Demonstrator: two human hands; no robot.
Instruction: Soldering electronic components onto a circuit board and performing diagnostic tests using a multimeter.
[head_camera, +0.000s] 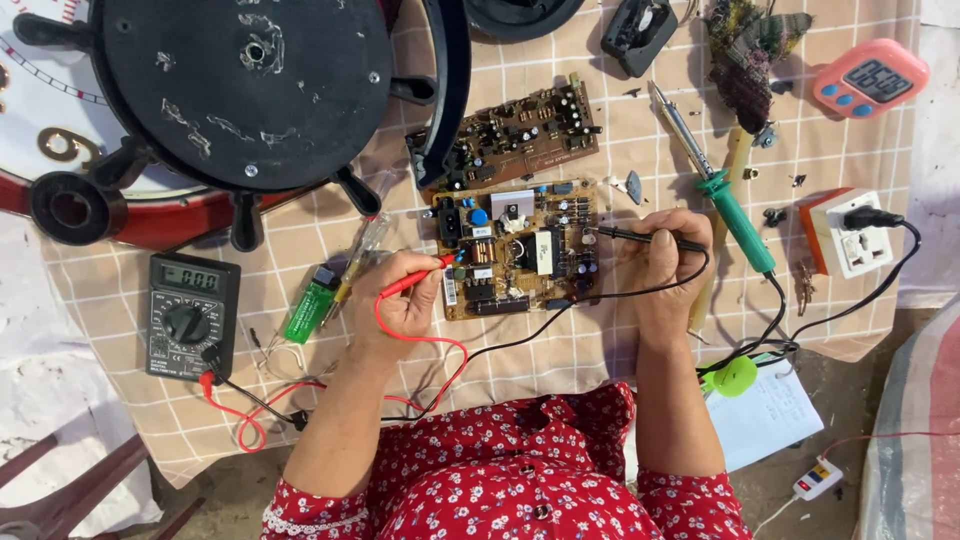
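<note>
The left hand (405, 305) grips a red multimeter probe (415, 280), its tip resting near the left edge of the tan circuit board (515, 260) that lies flat on the checked cloth of the tabletop (600, 340). The right hand (665, 265) is closed around the black probe (645, 237), whose tip points at the board's right side; whether either tip actually touches a solder point is hard to tell from this height. Both leads run back to the digital multimeter (190, 315) at the left, just beside a green lighter (310, 310).

A second, brown circuit board (520, 130) sits just above the first. A green-handled soldering iron (715, 185) lies just to the right of the right hand, and its cord runs toward the white socket block (845, 235), which has a black plug in it.

The risks I judge likely: a probe tip sliding across closely packed components and bridging two contacts, or the right wrist drifting onto the iron, which may be hot. The red lead loops loosely under the left wrist and could snag, tugging the probe off its point.
</note>
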